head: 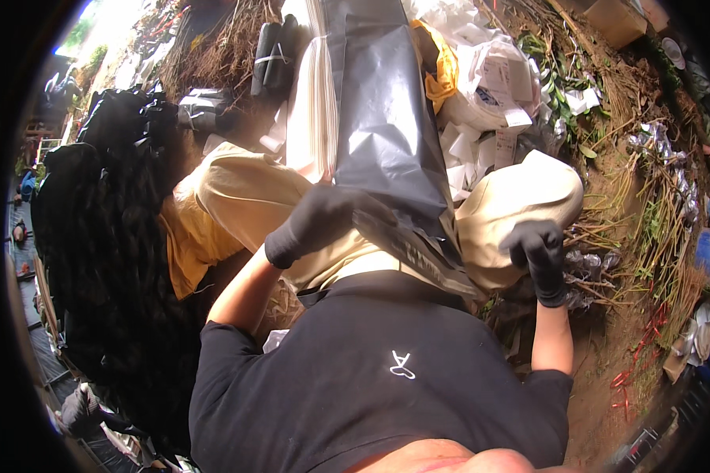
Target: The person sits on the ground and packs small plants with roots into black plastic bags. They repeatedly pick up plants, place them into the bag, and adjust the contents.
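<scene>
A long stack of dark grey plastic bags or film (pixel 384 100) runs away from me between my bent knees. My gloved left hand (pixel 325 216) is shut on the near end of a dark plastic piece (pixel 414 245), which lies slanted across my lap and looks blurred. Over my right knee, my gloved right hand (pixel 535 254) is raised, its fingers loosely curled and apart, with nothing seen in them. Along the stack's left side lies a pleated pile of white sheets (pixel 313 100).
Black plastic (pixel 112 248) is heaped at my left, beside a yellow sack (pixel 195 242). Tied black rolls (pixel 272 56) lie beyond my left knee. A white labelled plastic bundle (pixel 491 88) and another yellow bag (pixel 444 65) lie at the right. Cut stems (pixel 657 236) litter the ground.
</scene>
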A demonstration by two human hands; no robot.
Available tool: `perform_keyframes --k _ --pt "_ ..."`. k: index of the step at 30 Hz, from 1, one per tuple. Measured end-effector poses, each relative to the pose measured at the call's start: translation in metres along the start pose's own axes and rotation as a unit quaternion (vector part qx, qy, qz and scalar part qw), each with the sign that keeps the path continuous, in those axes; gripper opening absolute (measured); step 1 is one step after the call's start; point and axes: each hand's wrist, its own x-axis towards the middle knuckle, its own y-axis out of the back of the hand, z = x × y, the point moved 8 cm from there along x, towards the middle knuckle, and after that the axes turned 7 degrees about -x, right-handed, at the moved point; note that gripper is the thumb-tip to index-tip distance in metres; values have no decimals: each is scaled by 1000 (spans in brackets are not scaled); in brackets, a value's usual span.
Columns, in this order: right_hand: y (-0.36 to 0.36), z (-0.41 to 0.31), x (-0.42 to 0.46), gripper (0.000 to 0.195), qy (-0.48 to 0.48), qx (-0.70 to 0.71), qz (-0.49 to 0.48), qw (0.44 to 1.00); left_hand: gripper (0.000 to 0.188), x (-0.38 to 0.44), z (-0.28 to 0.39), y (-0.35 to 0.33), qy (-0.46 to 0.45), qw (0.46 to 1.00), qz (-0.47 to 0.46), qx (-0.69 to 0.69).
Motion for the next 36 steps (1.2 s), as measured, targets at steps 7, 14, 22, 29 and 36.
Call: perform_keyframes --k 7,14,22,29,36 --pt "-105 -44 48 21 55 -187 63 979 21 9 7 -40 20 989 -70 132" --pt "-111 -22 52 17 -108 -26 10 994 17 14 7 -41 17 986 -69 148" --pt "1 3 -11 11 -34 -117 218 968 12 26 21 -35 -19 992 -35 119" --pt "25 3 -34 19 28 -75 341 937 25 42 39 -52 -115 974 -104 165" --pt "-71 -18 21 24 -63 104 102 987 56 43 44 -56 -123 969 -108 184"
